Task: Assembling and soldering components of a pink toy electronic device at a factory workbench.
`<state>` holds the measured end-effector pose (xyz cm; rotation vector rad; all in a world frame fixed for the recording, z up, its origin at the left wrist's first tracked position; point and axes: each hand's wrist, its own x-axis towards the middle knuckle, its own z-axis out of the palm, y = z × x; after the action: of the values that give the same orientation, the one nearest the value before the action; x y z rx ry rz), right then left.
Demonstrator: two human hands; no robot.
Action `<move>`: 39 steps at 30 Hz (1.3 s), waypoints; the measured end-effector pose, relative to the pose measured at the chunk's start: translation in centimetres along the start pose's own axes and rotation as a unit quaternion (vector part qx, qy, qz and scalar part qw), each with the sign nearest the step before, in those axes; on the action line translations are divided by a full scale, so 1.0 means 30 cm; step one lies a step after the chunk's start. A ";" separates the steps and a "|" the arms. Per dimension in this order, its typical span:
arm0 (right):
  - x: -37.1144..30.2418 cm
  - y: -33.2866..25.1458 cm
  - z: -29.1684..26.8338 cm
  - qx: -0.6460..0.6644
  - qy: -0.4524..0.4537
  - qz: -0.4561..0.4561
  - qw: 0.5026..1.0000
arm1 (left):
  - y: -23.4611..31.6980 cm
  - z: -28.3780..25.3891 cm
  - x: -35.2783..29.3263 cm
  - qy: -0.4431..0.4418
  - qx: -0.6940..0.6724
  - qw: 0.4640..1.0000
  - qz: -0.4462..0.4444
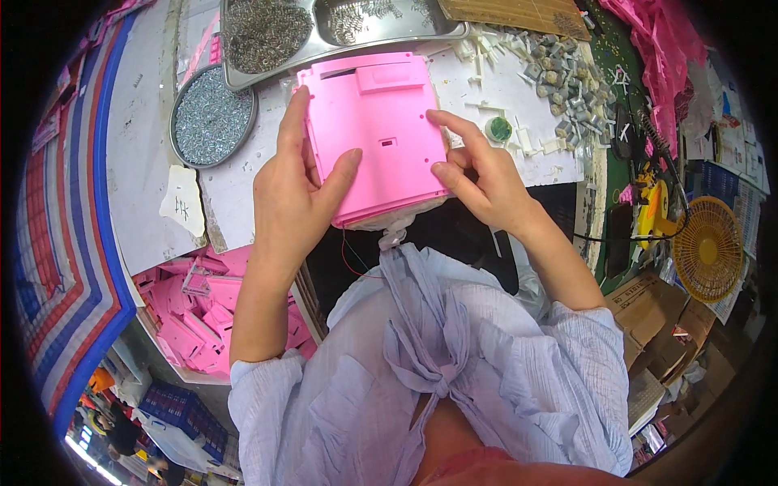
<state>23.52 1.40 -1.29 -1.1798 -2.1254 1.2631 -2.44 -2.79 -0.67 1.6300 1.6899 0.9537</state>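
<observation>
A pink plastic housing (pixel 374 162), roughly square with a small slot in its middle and a raised block at its far edge, is held between my two hands over the near edge of the table. My left hand (pixel 296 174) grips its left side, thumb on the top face and fingers along the edge. On the right side, my right hand (pixel 482 170) rests thumb and forefinger on the housing's edge, its other fingers curled. Thin red and green wires (pixel 348 255) hang from the housing's near left corner. The underside is hidden.
A metal tray (pixel 344 40) of springs and a round dish (pixel 215 117) of screws stand at the far left. White plastic pins and grey cylindrical parts (pixel 567 89) lie far right, near a green-topped pot (pixel 498 129). Pink parts (pixel 203 316) fill a bin at left; a yellow fan (pixel 707 249) stands right.
</observation>
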 end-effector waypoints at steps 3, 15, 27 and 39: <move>0.026 0.008 -0.013 -0.056 -0.015 -0.058 0.997 | 0.015 -0.011 -0.033 -0.007 0.005 0.998 -0.065; 0.057 -0.052 -0.043 -0.291 -0.087 -0.045 0.952 | -0.056 0.025 -0.123 0.007 0.014 0.998 -0.065; 0.091 -0.006 -0.103 -0.161 -0.165 -0.107 0.967 | -0.055 -0.011 -0.162 -0.041 -0.160 0.981 -0.102; 0.126 -0.092 -0.133 -0.205 -0.229 -0.079 0.948 | -0.064 -0.042 -0.165 -0.102 -0.216 0.962 -0.134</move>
<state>22.85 5.93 2.82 -0.8918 -2.8701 1.1343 -4.23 -7.81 -1.85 1.1367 1.3977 0.9062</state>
